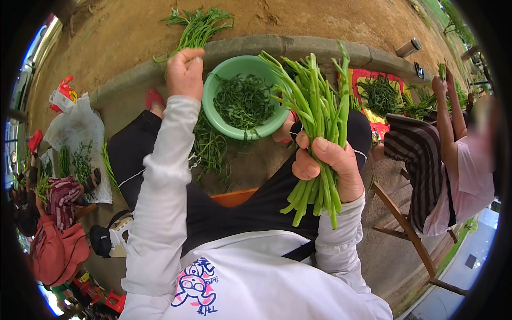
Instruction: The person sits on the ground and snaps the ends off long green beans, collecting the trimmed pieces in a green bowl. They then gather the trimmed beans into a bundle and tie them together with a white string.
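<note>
A thick bundle of green leafy-vegetable stems is held upright in my right hand, its cut ends hanging below the fingers. My left hand is a closed fist just left of the basin, its fingers curled around the stems' near end; a thin stem shows beside it, though whether the fist grips it cannot be told. Beyond that fist, a bunch of leafy greens lies on the dirt and kerb. A pale green plastic basin between my feet contains loose green leaves. More leafy stems lie on the ground beside it.
A concrete kerb runs beyond the basin. To the right, a person on a wooden folding chair holds greens near a red and yellow sheet. Another person sits at left by a white plastic sack with greens. A metal tumbler stands beyond the kerb.
</note>
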{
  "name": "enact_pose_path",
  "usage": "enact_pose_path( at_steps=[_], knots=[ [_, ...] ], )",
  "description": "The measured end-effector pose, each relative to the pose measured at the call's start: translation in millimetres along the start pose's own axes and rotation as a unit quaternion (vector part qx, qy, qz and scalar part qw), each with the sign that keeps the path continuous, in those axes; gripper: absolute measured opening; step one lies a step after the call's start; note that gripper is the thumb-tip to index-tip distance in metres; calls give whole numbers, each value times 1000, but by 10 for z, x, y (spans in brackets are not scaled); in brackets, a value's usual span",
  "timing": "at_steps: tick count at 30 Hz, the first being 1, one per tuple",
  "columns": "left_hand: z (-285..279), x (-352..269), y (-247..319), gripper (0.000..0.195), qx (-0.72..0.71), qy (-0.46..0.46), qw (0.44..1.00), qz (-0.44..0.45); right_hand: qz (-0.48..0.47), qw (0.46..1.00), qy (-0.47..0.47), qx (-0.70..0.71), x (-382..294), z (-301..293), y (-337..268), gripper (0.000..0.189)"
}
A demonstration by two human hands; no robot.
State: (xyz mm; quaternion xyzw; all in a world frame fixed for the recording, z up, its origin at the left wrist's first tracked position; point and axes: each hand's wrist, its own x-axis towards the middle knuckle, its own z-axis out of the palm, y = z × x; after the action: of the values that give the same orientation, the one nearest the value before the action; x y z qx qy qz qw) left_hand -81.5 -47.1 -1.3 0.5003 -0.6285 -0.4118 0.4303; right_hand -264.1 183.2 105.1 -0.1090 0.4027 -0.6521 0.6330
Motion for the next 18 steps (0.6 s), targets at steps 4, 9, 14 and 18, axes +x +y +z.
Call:
enact_pose_path(
  at_steps=[4, 9, 14, 18],
  knots=[
    [-64, -986, 1484, 32, -158, -148, 974, 66, 19, 999, -27, -1, 65, -54, 65, 25],
    [-82, -1801, 2274, 28, -379, -492, 784, -15, 30, 998, -41, 26, 39, -10, 83, 26],
    [-27, -2128, 2474, 38, -477, -588, 616, -217, 37, 998, -54, 0, 27, -23, 136, 25],
    [73, -2289, 2536, 28, -494, -505, 700, -103, 36, 999, -41, -4, 5, 21, 120, 25]
  ],
)
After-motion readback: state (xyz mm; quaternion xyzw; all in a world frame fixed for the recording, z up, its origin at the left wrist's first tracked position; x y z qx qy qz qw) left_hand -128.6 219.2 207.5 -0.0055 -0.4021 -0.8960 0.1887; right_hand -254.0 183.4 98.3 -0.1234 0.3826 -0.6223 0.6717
